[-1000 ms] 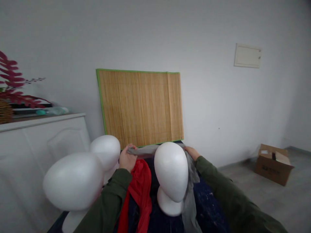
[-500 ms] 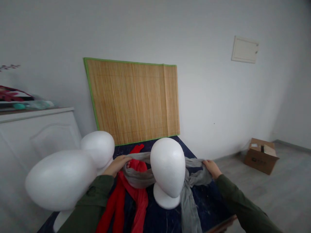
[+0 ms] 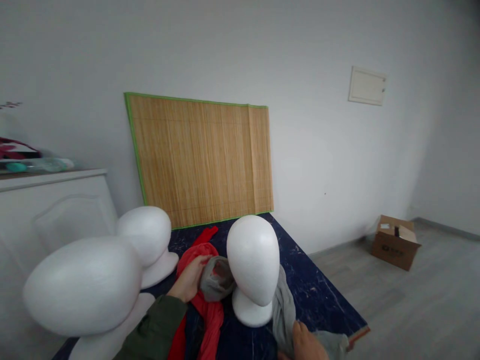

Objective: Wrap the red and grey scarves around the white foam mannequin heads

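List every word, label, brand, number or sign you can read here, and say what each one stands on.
No text is readable.
Box: a dark printed mark on its side, too small and blurred to read.
White label on the box: too small to read.
Heads, grey scarf, red scarf: no text visible.
Wall panel: no text visible.
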Demonstrator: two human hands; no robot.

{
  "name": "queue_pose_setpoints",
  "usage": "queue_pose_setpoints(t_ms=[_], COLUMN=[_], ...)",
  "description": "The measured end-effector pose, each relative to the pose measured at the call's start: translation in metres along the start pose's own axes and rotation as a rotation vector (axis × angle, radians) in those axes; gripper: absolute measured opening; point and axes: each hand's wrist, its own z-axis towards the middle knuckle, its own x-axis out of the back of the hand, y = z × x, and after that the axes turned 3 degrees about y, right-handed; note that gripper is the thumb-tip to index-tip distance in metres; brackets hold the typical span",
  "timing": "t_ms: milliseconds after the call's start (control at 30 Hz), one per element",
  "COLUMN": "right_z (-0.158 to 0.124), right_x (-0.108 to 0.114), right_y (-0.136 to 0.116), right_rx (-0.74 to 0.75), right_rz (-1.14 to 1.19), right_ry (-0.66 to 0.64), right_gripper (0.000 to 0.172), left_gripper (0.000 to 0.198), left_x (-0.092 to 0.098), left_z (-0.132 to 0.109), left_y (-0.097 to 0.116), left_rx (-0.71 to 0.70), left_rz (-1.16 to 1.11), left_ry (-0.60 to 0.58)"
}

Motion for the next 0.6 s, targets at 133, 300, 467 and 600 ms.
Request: queue_pose_setpoints(t_ms=[133, 300, 467, 600], right_z=[0.003, -0.002, -0.002, 0.004], right_x=[0.015, 0.017, -0.004, -0.004], right_y=[0.000, -0.031, -0.092, -0.102], right_rx=[0.020, -0.015, -0.195, -0.202], right_rz=[0.314, 1.482, 1.930, 2.028], right_ry=[0.040, -0.320, -0.509, -0.336], right_gripper=[0.033, 0.035, 0.032, 0.030], left_gripper=[0.025, 0.027, 0.021, 0.020], left_x=[0.003, -0.022, -0.045, -0.034], left_z=[-0.045, -0.085, -0.077, -0.063], left_y=[-0.045, -0.083, -0.088, -0.087], left_rx=[0.217, 0.506, 0.486, 0.389], left_rz=[-0.376, -0.530, -0.336, -0.079], left_ry=[0.049, -0.230, -0.296, -0.369])
